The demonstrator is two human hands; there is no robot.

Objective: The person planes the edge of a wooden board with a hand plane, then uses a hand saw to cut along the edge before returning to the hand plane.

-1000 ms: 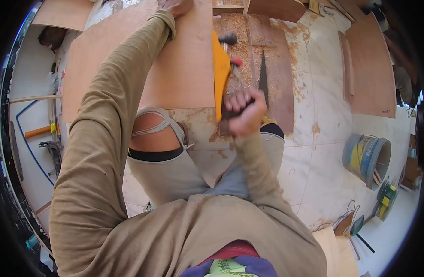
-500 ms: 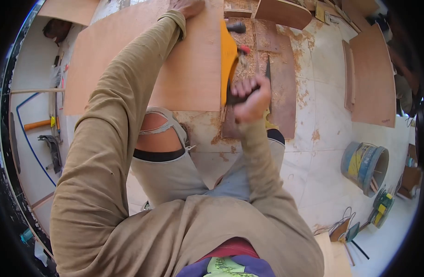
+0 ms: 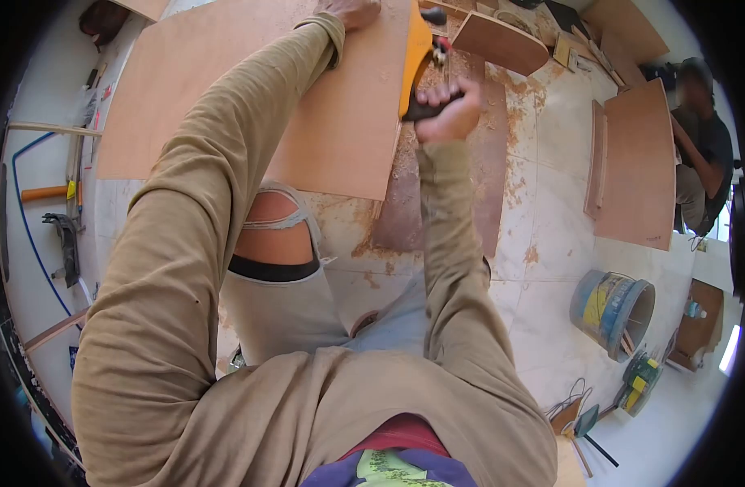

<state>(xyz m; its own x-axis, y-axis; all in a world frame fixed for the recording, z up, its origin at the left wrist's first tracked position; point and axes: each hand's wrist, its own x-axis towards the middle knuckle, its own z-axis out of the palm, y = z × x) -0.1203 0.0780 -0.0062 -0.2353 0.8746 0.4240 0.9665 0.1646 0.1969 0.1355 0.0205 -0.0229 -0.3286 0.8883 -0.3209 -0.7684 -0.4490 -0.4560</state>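
Observation:
My right hand (image 3: pixel 452 109) is closed around the black rear handle of a yellow hand plane (image 3: pixel 415 61). The plane runs on its side along the right edge of a large plywood panel (image 3: pixel 340 138), with its black front knob (image 3: pixel 433 15) facing right. At the top of the view, my left hand (image 3: pixel 352 11) rests on the panel's face, partly cut off by the frame. Wood shavings (image 3: pixel 405 158) lie on a brown board (image 3: pixel 482 178) beside the panel edge.
A curved wooden piece (image 3: pixel 500 42) lies ahead on the right. Farther right, a person (image 3: pixel 701 138) sits behind an upright panel (image 3: pixel 636 174). A blue bucket (image 3: pixel 604 304) and a green power tool (image 3: pixel 639 381) stand at lower right. A hammer (image 3: pixel 48 193) lies at left.
My right hand has pushed the hand plane forward along the panel edge. My left hand stays on the panel. The view has shifted slightly, showing more of the person at right.

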